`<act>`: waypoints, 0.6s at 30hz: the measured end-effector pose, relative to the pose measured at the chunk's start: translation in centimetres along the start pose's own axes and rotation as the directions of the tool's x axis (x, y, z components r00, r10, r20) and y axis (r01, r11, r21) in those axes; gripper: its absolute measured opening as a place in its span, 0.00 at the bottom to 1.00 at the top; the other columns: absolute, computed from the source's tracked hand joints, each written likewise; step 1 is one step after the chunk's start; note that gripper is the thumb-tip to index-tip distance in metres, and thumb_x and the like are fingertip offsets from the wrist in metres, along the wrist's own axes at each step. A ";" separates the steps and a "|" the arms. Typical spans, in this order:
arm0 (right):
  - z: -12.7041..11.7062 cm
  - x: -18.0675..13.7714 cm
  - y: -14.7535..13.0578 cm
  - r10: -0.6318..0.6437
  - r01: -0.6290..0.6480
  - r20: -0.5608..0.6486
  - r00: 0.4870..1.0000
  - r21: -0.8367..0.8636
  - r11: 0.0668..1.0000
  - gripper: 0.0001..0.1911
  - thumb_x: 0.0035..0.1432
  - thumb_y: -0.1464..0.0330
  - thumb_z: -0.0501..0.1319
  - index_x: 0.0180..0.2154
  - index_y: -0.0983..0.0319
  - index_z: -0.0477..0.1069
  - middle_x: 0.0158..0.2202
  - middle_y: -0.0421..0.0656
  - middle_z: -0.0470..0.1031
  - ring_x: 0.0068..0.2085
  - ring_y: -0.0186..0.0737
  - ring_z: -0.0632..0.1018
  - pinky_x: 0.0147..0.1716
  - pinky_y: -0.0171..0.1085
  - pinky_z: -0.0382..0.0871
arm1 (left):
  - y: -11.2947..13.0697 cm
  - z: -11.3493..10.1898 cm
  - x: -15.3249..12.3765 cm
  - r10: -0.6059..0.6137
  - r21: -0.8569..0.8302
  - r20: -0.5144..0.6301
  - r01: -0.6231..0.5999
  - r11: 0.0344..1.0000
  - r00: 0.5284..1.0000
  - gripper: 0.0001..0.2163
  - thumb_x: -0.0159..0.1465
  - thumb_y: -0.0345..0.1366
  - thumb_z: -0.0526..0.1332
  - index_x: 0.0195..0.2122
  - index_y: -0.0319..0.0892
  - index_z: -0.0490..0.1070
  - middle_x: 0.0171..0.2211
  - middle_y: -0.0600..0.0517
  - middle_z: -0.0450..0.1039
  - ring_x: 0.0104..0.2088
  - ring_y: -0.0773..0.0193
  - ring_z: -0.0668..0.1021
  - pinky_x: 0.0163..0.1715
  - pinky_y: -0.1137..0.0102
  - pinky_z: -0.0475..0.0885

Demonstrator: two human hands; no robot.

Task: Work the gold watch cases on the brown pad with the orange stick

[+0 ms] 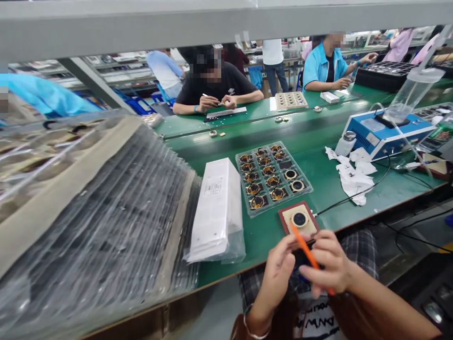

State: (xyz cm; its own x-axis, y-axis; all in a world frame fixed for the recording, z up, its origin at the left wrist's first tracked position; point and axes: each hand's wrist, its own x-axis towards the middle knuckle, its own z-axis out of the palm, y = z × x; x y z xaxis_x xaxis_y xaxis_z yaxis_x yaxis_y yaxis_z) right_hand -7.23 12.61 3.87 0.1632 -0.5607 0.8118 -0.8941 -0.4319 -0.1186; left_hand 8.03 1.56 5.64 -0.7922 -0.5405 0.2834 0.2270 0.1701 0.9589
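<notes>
Both hands meet at the near edge of the green table (318, 156): the right hand (331, 267) pinches an orange stick (307, 252), and the left hand (279, 274) curls its fingertips beside it. Its long axis slants up-left, tip reaching a round part in a small square fixture (300, 220) just ahead. Beyond, a clear tray (272, 177) holds round coil parts (one pocket looks empty). Left lies a white bagged pack (217, 212).

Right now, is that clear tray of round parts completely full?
No. The clear tray holds round parts in most pockets, but one pocket in its right column looks dark and empty.
</notes>
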 end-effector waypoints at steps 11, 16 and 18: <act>0.1 3.4 4.9 0.258 -0.272 0.169 0.951 0.064 0.960 0.21 0.61 0.65 0.65 0.55 0.57 0.66 0.47 0.49 0.76 0.49 0.51 0.73 0.49 0.51 0.71 | -0.3 -1.8 -1.3 0.050 0.274 -0.303 0.037 0.961 0.952 0.17 0.74 0.41 0.46 0.38 0.41 0.72 0.38 0.46 0.77 0.39 0.62 0.78 0.37 0.70 0.72; 0.5 3.5 6.8 0.416 -0.498 0.353 0.838 0.180 0.849 0.25 0.57 0.60 0.69 0.52 0.60 0.66 0.48 0.50 0.74 0.49 0.50 0.74 0.47 0.48 0.73 | -1.9 -1.6 0.3 0.179 0.419 -0.134 -0.108 0.902 0.975 0.15 0.74 0.35 0.46 0.46 0.41 0.73 0.42 0.47 0.76 0.46 0.63 0.77 0.46 0.69 0.71; 0.6 3.2 6.9 0.440 -0.529 0.365 0.821 0.192 0.827 0.21 0.58 0.61 0.69 0.50 0.60 0.67 0.47 0.49 0.75 0.48 0.48 0.74 0.47 0.46 0.73 | -2.3 -1.6 0.7 0.191 0.456 -0.098 -0.126 0.881 0.977 0.15 0.74 0.33 0.46 0.49 0.42 0.73 0.45 0.46 0.75 0.49 0.62 0.76 0.50 0.67 0.70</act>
State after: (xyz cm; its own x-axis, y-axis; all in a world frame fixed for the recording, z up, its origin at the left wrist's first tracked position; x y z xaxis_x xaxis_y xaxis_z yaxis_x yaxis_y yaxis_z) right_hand -12.64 7.43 5.27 -0.1069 -0.9080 0.4050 -0.7456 -0.1963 -0.6369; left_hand 7.88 -0.51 3.60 -0.6750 -0.5762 0.4609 0.0420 0.5936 0.8037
